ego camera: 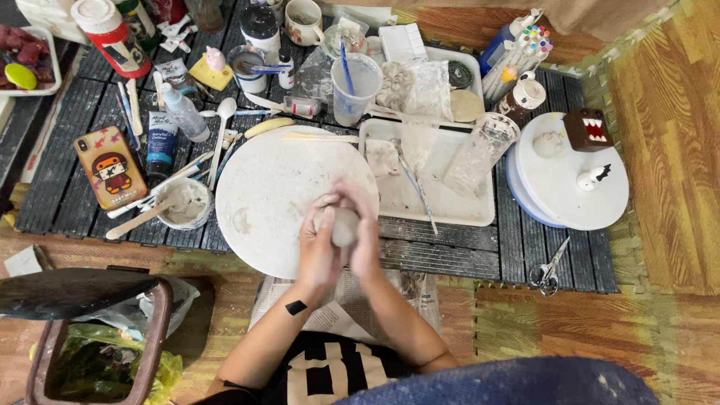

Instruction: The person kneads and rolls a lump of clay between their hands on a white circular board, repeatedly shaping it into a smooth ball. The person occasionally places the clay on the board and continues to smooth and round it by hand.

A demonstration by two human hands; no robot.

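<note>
A pale grey lump of clay (pixel 343 225) is pressed between both my palms above the near edge of a round white board (pixel 270 180). My left hand (pixel 319 244) cups the lump from the left and below. My right hand (pixel 364 232) wraps it from the right, its fingers blurred with motion. Most of the lump is hidden by my fingers. Both hands are dusted with clay.
A white tray (pixel 465 214) with tools lies to the right, beside a round turntable (pixel 555 187) bearing small figures. A small bowl with a wooden stick (pixel 184 202), a phone (pixel 110 166), paint tubes, cups and scissors (pixel 547 274) surround the board. A brown bin (pixel 90 330) stands at lower left.
</note>
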